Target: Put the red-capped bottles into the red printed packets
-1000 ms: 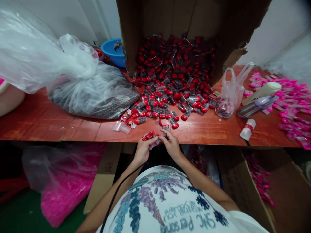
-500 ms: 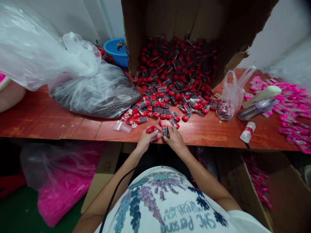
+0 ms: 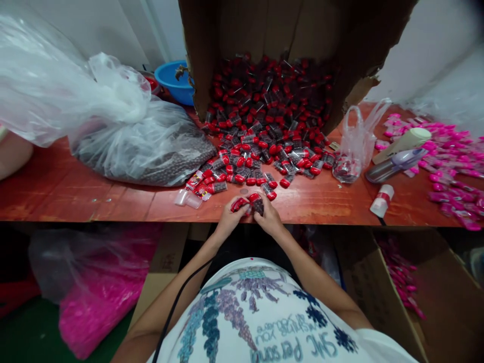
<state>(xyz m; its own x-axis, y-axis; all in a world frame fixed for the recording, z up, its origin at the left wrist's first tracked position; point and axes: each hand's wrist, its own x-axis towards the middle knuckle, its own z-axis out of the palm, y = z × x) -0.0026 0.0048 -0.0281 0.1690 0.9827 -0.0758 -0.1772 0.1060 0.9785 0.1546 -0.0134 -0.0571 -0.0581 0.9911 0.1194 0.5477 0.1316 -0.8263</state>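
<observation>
Close to the table's front edge, my right hand [image 3: 269, 218] is closed on a small clear bottle [image 3: 257, 205] of dark beads, its red cap facing away from me. My left hand [image 3: 229, 216] grips some red printed pieces [image 3: 239, 204], possibly labels; the fingers partly hide them. Both hands nearly touch. Just beyond them lies a loose spread of similar red-capped bottles [image 3: 268, 190]. To the left are red-and-yellow printed pieces [image 3: 204, 191] and clear empty cups [image 3: 192, 200].
An open cardboard box [image 3: 196, 60] on its side spills many red-capped bottles. A plastic bag of dark beads [image 3: 159, 156] lies left, a blue basin [image 3: 177, 83] behind it. Rightward stand a small carrier bag [image 3: 350, 164], a drink bottle [image 3: 393, 166], a white roll [image 3: 381, 200] and pink items [image 3: 454, 166].
My right hand has drawn the bottle closer to my left hand, and a red cap now shows at its far end. The view has shifted slightly.
</observation>
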